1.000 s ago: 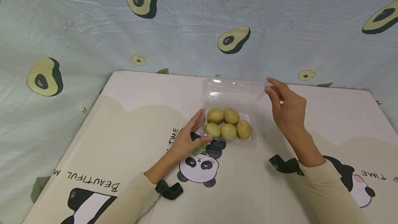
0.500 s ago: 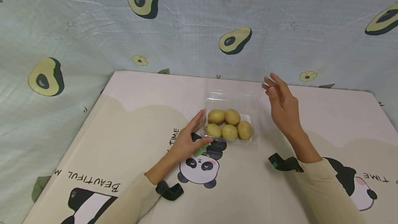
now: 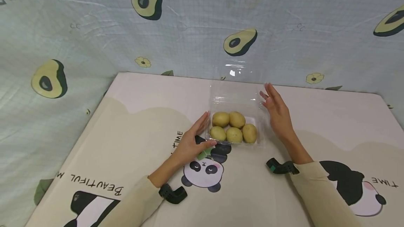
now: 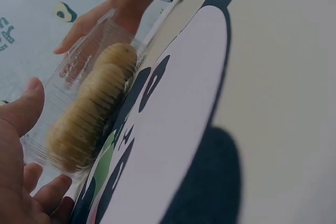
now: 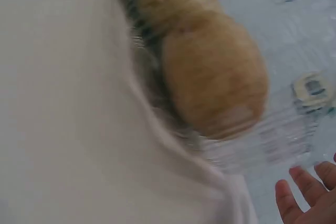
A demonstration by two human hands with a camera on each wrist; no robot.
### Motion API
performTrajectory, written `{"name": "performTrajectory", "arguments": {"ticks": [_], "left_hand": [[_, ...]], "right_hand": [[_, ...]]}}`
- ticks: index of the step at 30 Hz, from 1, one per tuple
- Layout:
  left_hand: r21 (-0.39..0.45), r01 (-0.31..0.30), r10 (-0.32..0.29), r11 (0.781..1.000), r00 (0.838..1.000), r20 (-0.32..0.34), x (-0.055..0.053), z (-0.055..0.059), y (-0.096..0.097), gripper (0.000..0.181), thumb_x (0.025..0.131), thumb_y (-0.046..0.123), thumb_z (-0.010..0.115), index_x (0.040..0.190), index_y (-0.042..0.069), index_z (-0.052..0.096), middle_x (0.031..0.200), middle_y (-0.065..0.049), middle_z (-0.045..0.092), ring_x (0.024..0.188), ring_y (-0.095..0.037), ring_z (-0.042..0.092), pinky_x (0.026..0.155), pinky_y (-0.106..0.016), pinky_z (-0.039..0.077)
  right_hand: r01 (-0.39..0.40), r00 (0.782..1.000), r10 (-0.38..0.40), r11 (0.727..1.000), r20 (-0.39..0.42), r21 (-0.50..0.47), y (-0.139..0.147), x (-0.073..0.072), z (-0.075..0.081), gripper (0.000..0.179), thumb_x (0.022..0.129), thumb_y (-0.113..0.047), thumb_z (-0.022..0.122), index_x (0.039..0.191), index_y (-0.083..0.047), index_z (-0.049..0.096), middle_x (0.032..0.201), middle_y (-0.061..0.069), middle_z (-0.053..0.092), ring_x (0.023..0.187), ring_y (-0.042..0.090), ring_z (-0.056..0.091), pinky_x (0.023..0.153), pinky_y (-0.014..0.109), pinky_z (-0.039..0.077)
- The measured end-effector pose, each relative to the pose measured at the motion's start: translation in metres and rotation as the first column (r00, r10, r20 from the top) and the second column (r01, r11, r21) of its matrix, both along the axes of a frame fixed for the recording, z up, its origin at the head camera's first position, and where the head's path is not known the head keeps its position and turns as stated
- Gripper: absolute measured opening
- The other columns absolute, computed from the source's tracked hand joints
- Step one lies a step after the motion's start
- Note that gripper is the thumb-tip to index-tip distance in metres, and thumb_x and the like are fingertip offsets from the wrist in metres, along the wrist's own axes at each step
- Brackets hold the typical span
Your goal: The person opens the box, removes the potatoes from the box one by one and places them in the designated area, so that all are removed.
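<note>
A clear plastic clamshell container [image 3: 260, 135] stands on the table with its hinged lid [image 3: 235, 95] raised at the back. Several yellowish potatoes [image 3: 234, 135] lie in it in two rows. My left hand [image 3: 188, 147] rests against the container's left side, fingers extended along the wall and thumb at the near left corner. Beside the lid's right edge is my right hand [image 3: 277, 113], its fingers spread and pointing up. Through the container's ribbed side, potatoes [image 4: 79, 135] show in the left wrist view. One potato [image 5: 215, 77] fills much of the right wrist view, slightly blurred.
The pale table covering [image 3: 246, 192] carries printed pandas and lettering. A fabric backdrop [image 3: 195, 16] with avocado prints hangs right behind the table's far edge. Black wrist mounts [image 3: 173, 194] sit on both wrists.
The lid has swung from leaning back to more upright. My right hand has let go of the lid's corner, its fingers have spread, and it has moved left and slightly nearer. The left hand stays.
</note>
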State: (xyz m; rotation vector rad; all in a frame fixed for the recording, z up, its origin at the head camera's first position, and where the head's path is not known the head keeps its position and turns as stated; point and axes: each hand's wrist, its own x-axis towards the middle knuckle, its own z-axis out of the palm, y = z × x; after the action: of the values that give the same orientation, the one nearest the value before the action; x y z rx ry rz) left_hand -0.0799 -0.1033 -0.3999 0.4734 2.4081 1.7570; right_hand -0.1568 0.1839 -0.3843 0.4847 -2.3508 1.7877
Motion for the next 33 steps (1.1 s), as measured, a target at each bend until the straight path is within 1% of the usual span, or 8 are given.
{"name": "performTrajectory", "arguments": {"ticks": [5, 7, 11, 13, 18, 22, 29, 33], "left_hand": [[0.011, 0.013, -0.013, 1.0, 1.0, 0.002, 0.008, 0.024, 0.003, 0.087, 0.083, 0.004, 0.073, 0.152, 0.003, 0.02, 0.154, -0.011, 0.024, 0.136, -0.028, 0.033, 0.113, -0.044, 0.019], [0.019, 0.02, -0.02, 1.0, 1.0, -0.009, 0.008, 0.024, 0.003, 0.086, 0.083, 0.004, 0.073, 0.152, 0.003, 0.02, 0.155, -0.011, 0.024, 0.136, -0.029, 0.034, 0.113, -0.044, 0.019], [0.037, 0.032, -0.032, 0.999, 0.999, -0.01, 0.007, 0.025, 0.002, 0.086, 0.084, 0.005, 0.072, 0.152, 0.003, 0.019, 0.155, -0.01, 0.023, 0.136, -0.027, 0.033, 0.113, -0.042, 0.019], [0.045, 0.035, -0.035, 0.998, 0.999, -0.01, 0.007, 0.024, 0.001, 0.085, 0.085, 0.004, 0.072, 0.152, 0.003, 0.019, 0.155, -0.01, 0.023, 0.137, -0.027, 0.032, 0.113, -0.042, 0.02], [0.055, 0.04, -0.039, 0.998, 0.999, -0.01, 0.007, 0.024, 0.0, 0.085, 0.085, 0.003, 0.071, 0.152, 0.003, 0.019, 0.155, -0.01, 0.023, 0.137, -0.025, 0.031, 0.113, -0.039, 0.02], [0.063, 0.042, -0.042, 0.997, 0.999, -0.009, 0.007, 0.024, 0.0, 0.085, 0.085, 0.002, 0.071, 0.152, 0.003, 0.019, 0.155, -0.01, 0.023, 0.138, -0.024, 0.03, 0.114, -0.038, 0.02], [0.045, 0.04, -0.04, 0.998, 0.999, -0.01, 0.006, 0.022, -0.001, 0.085, 0.085, 0.001, 0.07, 0.152, 0.002, 0.019, 0.155, -0.011, 0.023, 0.137, -0.025, 0.031, 0.113, -0.039, 0.021], [0.05, 0.039, -0.038, 0.998, 0.999, -0.024, 0.0, 0.004, -0.002, 0.088, 0.084, 0.002, 0.072, 0.153, 0.006, 0.017, 0.155, -0.007, 0.022, 0.138, -0.023, 0.031, 0.113, -0.039, 0.02]], "right_hand": [[0.007, 0.999, -0.006, 0.999, 0.037, -0.031, -0.005, 0.006, -0.011, 0.052, 0.105, -0.017, 0.034, 0.154, -0.012, 0.016, 0.158, 0.005, 0.019, 0.138, 0.031, 0.03, 0.108, 0.022, 0.03], [0.008, 0.999, -0.006, 0.999, 0.036, -0.052, -0.008, 0.008, -0.014, 0.052, 0.105, -0.019, 0.033, 0.154, -0.012, 0.015, 0.158, 0.004, 0.017, 0.139, 0.03, 0.027, 0.108, 0.019, 0.027], [-0.01, 0.999, 0.017, 0.993, 0.052, -0.121, -0.016, 0.012, -0.016, 0.054, 0.105, -0.021, 0.031, 0.154, -0.009, 0.011, 0.159, 0.005, 0.011, 0.142, 0.03, 0.018, 0.11, 0.02, 0.024], [-0.01, 0.997, 0.02, 0.991, 0.07, -0.132, -0.017, 0.014, -0.017, 0.054, 0.106, -0.025, 0.03, 0.154, -0.01, 0.01, 0.159, 0.004, 0.01, 0.143, 0.029, 0.016, 0.11, 0.021, 0.023], [-0.008, 0.995, 0.019, 0.993, 0.096, -0.117, -0.018, 0.016, -0.018, 0.056, 0.106, -0.031, 0.027, 0.154, -0.011, 0.009, 0.159, 0.002, 0.01, 0.143, 0.029, 0.014, 0.112, 0.025, 0.021], [-0.001, 0.994, 0.012, 0.995, 0.106, -0.103, -0.019, 0.016, -0.017, 0.056, 0.106, -0.033, 0.026, 0.154, -0.01, 0.01, 0.159, 0.004, 0.01, 0.143, 0.029, 0.015, 0.114, 0.029, 0.02], [0.012, 0.992, -0.001, 0.996, 0.123, -0.087, -0.02, 0.017, -0.017, 0.056, 0.106, -0.035, 0.024, 0.154, -0.009, 0.012, 0.159, 0.007, 0.011, 0.143, 0.03, 0.014, 0.115, 0.037, 0.017], [0.024, 0.991, -0.015, 0.998, 0.135, -0.066, -0.019, 0.019, -0.015, 0.056, 0.105, -0.036, 0.025, 0.154, -0.01, 0.013, 0.159, 0.007, 0.012, 0.143, 0.029, 0.015, 0.115, 0.04, 0.016]]}}
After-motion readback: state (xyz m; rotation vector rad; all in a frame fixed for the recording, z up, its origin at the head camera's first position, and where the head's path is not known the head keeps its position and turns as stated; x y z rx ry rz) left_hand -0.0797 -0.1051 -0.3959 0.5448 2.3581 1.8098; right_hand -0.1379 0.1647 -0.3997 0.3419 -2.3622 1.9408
